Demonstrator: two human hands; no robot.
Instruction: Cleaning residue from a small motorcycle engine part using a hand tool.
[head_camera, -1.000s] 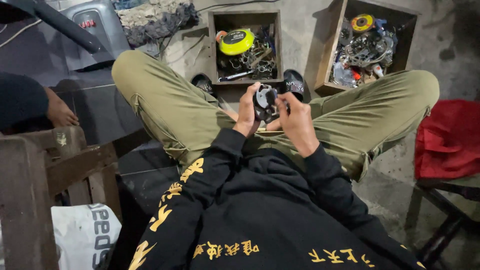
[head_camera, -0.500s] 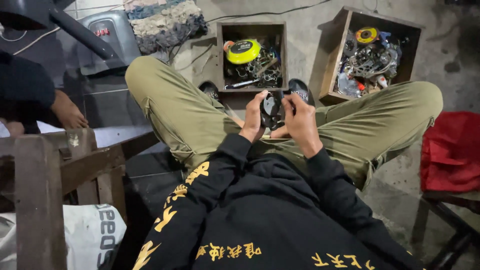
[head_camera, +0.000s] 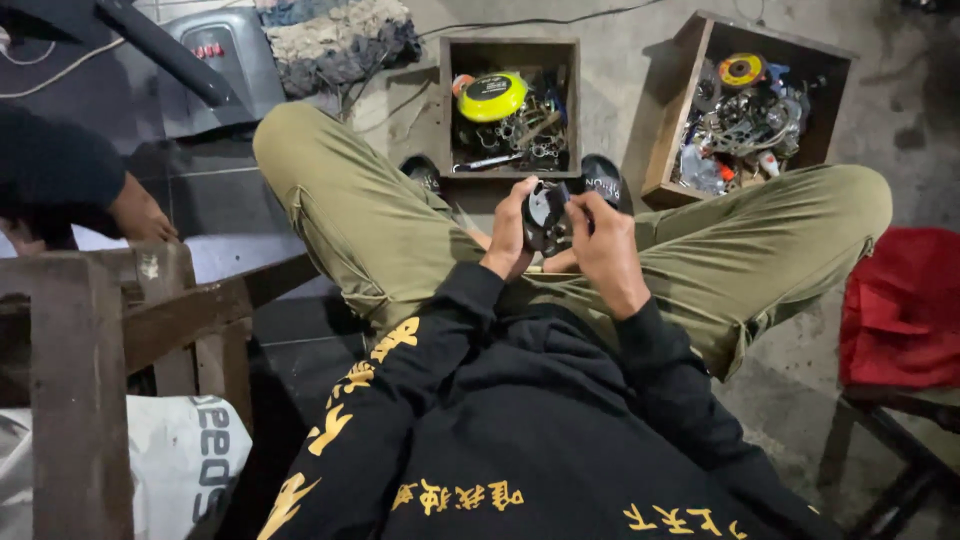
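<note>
At the far left, another person's hand (head_camera: 140, 215) rests on the edge of a weathered wooden bench (head_camera: 120, 300), its dark sleeve above it; a white printed sack (head_camera: 195, 455) lies below the bench.

Further right, the seated person's olive-trousered legs spread apart, and both hands meet between the knees, over the lap. The left hand (head_camera: 510, 235) cups a small round dark mechanical part (head_camera: 545, 215) from its left side, fingers curled around the rim and thumb laid along the near edge, so the part sits upright against the palm. It is a disc-shaped piece with a pale metal face; finer detail is too small to tell. The right hand (head_camera: 600, 245) closes in from the right, its fingers bunched together at the part's upper right edge, pinching a slim bluish tool or piece there; what exactly it is cannot be told. Both hands touch the part, which is held above the thighs, just in front of the black sandals (head_camera: 600, 180) on the floor.

Beyond the hands stands an open wooden box (head_camera: 445, 100) holding a yellow-green round tin (head_camera: 492, 97) and metal parts. To the right, a second wooden box (head_camera: 665, 140) is full of mixed metal hardware (head_camera: 745, 120). At the far right, a red cloth (head_camera: 900, 305) lies over a stool.
</note>
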